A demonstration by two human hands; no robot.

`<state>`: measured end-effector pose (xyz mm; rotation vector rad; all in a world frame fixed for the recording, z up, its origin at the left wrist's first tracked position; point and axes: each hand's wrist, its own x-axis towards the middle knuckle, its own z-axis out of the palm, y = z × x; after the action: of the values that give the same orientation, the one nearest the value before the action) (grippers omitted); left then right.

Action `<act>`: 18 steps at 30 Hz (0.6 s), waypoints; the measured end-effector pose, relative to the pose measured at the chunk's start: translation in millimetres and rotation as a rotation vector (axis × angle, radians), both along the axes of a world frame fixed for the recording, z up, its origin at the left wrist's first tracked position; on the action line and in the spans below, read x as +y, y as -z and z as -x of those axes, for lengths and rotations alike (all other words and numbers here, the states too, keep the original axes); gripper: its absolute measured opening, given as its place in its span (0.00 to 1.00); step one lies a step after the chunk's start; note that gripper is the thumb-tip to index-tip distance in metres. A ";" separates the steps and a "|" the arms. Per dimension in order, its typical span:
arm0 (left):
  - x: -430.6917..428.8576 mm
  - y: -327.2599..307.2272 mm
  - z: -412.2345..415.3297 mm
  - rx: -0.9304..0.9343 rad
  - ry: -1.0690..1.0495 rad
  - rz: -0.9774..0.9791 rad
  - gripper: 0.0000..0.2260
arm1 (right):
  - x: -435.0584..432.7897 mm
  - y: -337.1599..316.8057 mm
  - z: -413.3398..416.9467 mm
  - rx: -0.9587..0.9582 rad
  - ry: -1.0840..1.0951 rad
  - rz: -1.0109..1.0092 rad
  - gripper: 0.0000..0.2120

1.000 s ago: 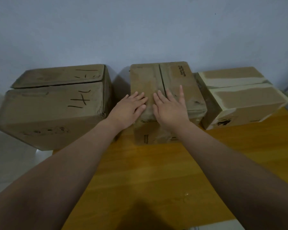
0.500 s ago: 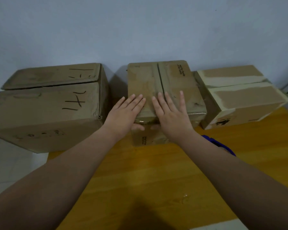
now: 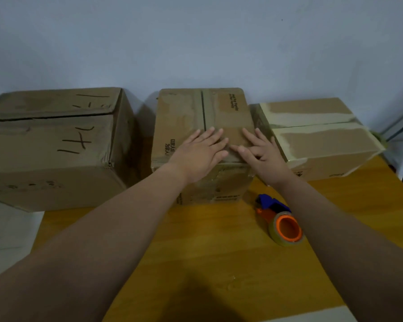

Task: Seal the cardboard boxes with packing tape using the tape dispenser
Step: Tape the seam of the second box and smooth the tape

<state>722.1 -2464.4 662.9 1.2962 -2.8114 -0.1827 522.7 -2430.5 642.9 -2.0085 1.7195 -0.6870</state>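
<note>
Three cardboard boxes stand in a row against the wall. The middle box has a lengthwise seam on top. My left hand lies flat on its top near the front edge, fingers straight. My right hand presses the top beside it, fingers spread, at the front right corner. A tape dispenser with a blue body and an orange hub holding a clear tape roll lies on the wooden table, just in front of the middle box and under my right forearm.
The large left box has black handwriting and overhangs the table's left edge. The right box carries pale tape strips across its top. A blue-grey wall stands close behind. White floor shows at left.
Both hands slid forward and to the right along the middle box top. The view shifted, and the tape dispenser has come into sight under my right forearm.
</note>
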 end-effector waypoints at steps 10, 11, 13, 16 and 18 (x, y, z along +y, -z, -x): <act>6.8 6.6 7.4 -0.333 -0.017 0.174 0.38 | -0.3 48.1 20.6 0.077 -0.203 0.294 0.28; 7.5 7.4 7.7 -0.336 -0.023 0.177 0.38 | -0.8 48.1 23.1 0.107 -0.226 0.280 0.30; 9.7 7.9 8.3 -0.336 -0.043 0.180 0.39 | 1.0 44.2 23.1 0.086 -0.247 0.249 0.33; 10.8 8.8 8.5 -0.305 -0.070 0.161 0.40 | 10.7 33.1 22.6 -0.162 -0.206 0.170 0.29; 9.8 9.8 8.5 -0.290 -0.061 0.153 0.40 | 16.6 32.0 29.9 -0.181 -0.166 0.151 0.25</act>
<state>713.6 -2454.6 653.1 1.4759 -2.9378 0.2374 492.8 -2413.9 610.9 -2.0891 1.4173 -0.9338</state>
